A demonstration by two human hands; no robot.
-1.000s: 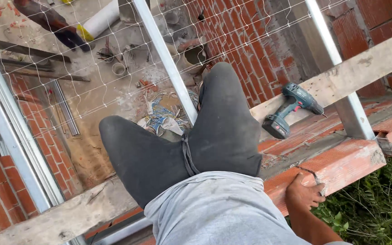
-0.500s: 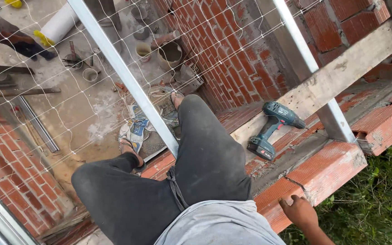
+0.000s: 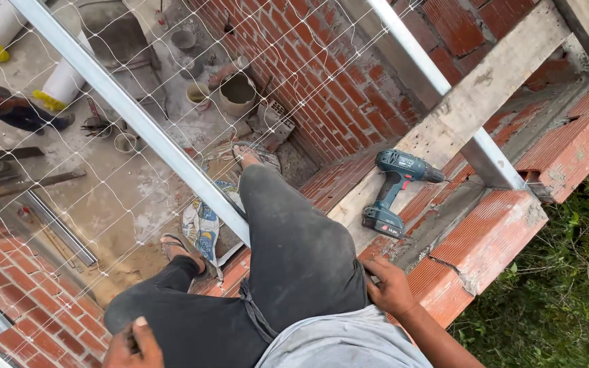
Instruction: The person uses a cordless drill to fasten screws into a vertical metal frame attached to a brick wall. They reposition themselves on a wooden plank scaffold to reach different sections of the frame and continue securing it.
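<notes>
I sit on top of a red brick wall [image 3: 512,232], my legs in dark trousers [image 3: 294,252] hanging down its inner side. My right hand [image 3: 388,286] rests flat on the brick ledge beside my thigh, fingers spread, holding nothing. My left hand [image 3: 131,344] lies on my left knee at the bottom edge, partly cut off and holding nothing. A teal cordless drill [image 3: 393,191] lies on a wooden plank [image 3: 472,102] on the wall top, a short way beyond my right hand.
A metal post [image 3: 131,116] and white safety netting [image 3: 103,204] cross in front of my legs. Far below are a concrete floor, buckets [image 3: 238,92], white sacks [image 3: 56,85] and scrap. Green plants [image 3: 567,286] grow outside the wall on the right.
The view has swung down and left. My legs have straightened down inside the wall, and my left hand has come into view on my knee. The right hand stays on the bricks.
</notes>
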